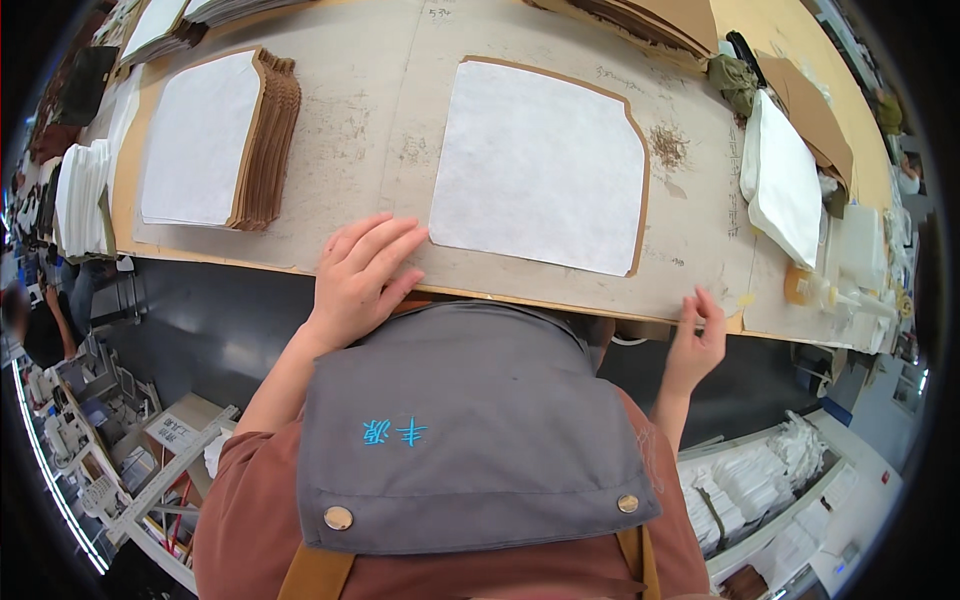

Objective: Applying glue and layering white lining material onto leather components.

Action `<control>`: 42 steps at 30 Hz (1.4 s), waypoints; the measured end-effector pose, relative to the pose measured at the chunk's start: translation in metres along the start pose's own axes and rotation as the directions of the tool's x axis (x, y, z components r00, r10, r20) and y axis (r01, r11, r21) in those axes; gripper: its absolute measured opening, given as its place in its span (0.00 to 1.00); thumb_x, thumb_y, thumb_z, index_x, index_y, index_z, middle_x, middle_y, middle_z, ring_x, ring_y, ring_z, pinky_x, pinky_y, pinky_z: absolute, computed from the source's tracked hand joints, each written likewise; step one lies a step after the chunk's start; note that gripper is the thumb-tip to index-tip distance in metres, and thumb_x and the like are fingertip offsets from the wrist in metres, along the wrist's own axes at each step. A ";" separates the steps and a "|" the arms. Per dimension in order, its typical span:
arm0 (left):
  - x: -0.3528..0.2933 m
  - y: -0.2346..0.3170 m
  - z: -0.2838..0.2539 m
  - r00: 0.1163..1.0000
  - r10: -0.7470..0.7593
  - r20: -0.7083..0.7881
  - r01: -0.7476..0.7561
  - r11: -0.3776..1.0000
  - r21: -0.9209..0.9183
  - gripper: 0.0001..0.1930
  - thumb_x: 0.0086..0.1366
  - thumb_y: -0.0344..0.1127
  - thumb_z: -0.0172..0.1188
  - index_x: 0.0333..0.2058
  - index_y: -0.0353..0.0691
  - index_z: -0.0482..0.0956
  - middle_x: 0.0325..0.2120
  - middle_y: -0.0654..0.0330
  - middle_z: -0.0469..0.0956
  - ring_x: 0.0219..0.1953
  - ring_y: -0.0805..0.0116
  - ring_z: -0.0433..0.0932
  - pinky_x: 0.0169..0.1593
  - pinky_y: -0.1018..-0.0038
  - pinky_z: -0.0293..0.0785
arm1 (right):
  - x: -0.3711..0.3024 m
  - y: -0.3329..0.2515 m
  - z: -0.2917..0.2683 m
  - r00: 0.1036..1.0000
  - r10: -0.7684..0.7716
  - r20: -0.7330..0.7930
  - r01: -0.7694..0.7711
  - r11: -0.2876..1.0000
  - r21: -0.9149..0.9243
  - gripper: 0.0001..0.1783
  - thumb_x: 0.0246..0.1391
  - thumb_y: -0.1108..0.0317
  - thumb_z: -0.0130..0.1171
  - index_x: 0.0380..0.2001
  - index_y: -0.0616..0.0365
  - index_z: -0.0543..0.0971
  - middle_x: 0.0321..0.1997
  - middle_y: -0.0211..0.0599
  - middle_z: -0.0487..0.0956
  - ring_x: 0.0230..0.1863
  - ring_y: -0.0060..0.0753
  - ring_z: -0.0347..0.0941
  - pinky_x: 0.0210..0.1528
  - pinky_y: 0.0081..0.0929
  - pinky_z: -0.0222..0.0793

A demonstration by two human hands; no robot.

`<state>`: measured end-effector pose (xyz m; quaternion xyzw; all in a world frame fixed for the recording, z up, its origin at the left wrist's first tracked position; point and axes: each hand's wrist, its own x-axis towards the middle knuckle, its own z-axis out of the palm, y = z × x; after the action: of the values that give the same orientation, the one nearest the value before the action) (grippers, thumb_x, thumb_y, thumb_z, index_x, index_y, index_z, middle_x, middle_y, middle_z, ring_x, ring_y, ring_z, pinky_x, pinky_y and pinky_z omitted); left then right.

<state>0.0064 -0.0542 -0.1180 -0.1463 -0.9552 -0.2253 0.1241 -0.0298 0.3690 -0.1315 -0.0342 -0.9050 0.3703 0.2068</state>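
Observation:
A flat panel [540, 165], white on top with a thin brown margin along its far and right edges, lies on the worktable [350, 130]. My left hand [365, 265] is open, its fingers stretched over the near table edge and the fingertips at the panel's lower left corner. Off to the right, my right hand [698, 340] is raised at the table's front edge, apart from the panel. Its fingers are curled together and nothing shows between them. At the left stands a stack of similar panels [205, 140], white on top with brown layered sides.
More brown sheets [650, 25] lie along the far edge. A folded white bundle [785, 180], a dark green cloth [733, 82] and a clear bottle [850, 300] sit at the right. White stacks [85, 200] stand far left. Below right is a bin of white material [750, 485].

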 end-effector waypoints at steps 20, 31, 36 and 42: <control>0.004 -0.011 -0.004 1.000 -0.027 -0.016 0.022 0.974 -0.225 0.21 0.62 0.33 0.66 0.55 0.45 0.79 0.60 0.56 0.73 0.64 0.55 0.70 0.65 0.58 0.66 | 0.029 -0.114 0.099 0.466 -0.748 0.472 0.830 0.555 0.061 0.08 0.49 0.75 0.61 0.34 0.62 0.80 0.44 0.39 0.83 0.42 0.35 0.81 0.50 0.35 0.76; 0.098 -0.048 0.007 0.711 -0.384 0.588 0.582 -0.147 -0.800 0.34 0.78 0.57 0.38 0.64 0.30 0.65 0.51 0.55 0.78 0.49 0.71 0.79 0.54 0.73 0.76 | 0.032 -0.118 0.076 0.526 -0.649 0.550 0.502 0.759 0.415 0.09 0.56 0.67 0.66 0.40 0.52 0.80 0.45 0.26 0.84 0.41 0.27 0.80 0.59 0.39 0.67; 0.131 -0.047 0.010 0.655 -0.465 0.595 0.734 0.205 -0.648 0.22 0.75 0.44 0.54 0.58 0.32 0.73 0.43 0.61 0.81 0.45 0.77 0.79 0.48 0.77 0.76 | 0.068 -0.077 0.090 0.881 -0.160 0.445 0.039 0.963 0.268 0.17 0.57 0.63 0.67 0.48 0.55 0.80 0.48 0.33 0.83 0.48 0.38 0.79 0.60 0.37 0.66; 0.090 -0.049 0.025 0.861 -0.413 0.297 0.396 0.176 -0.901 0.13 0.76 0.36 0.53 0.52 0.34 0.78 0.43 0.64 0.81 0.45 0.76 0.79 0.48 0.77 0.75 | 0.114 -0.061 0.106 0.908 -0.388 0.159 0.391 0.920 0.017 0.20 0.55 0.63 0.68 0.49 0.59 0.81 0.47 0.37 0.83 0.43 0.41 0.80 0.51 0.31 0.74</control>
<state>-0.0980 -0.0648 -0.1316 0.0689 -0.6381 -0.7657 -0.0426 -0.1702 0.2797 -0.1175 0.1751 -0.9099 0.3163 0.2033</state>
